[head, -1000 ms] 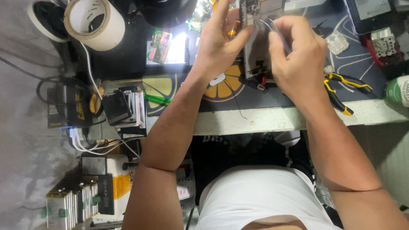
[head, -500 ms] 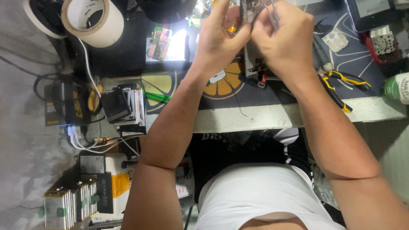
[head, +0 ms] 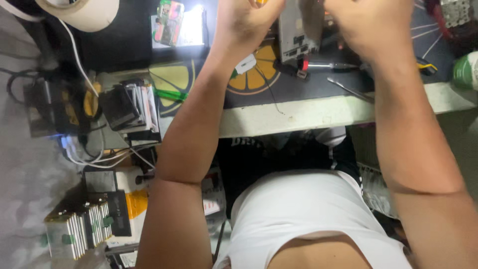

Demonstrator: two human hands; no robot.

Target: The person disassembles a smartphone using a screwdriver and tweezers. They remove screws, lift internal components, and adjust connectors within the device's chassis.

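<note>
**Head view: both hands at a grey device**

Left hand [head: 246, 22] and right hand [head: 371, 25] close around a grey rectangular metal device [head: 298, 31] above the dark work mat [head: 298, 92]; fingertips are cropped, so grip cannot be told. A red-handled screwdriver [head: 326, 65] lies just below.

A small flat package [head: 169, 22], green and pink with a glossy face, lies at the far edge of the dark work mat [head: 308, 89]. Beside it, a bright white rectangular screen [head: 191, 31] glows. Near the mat's right edge stands a green-and-white container [head: 465, 69].
</note>
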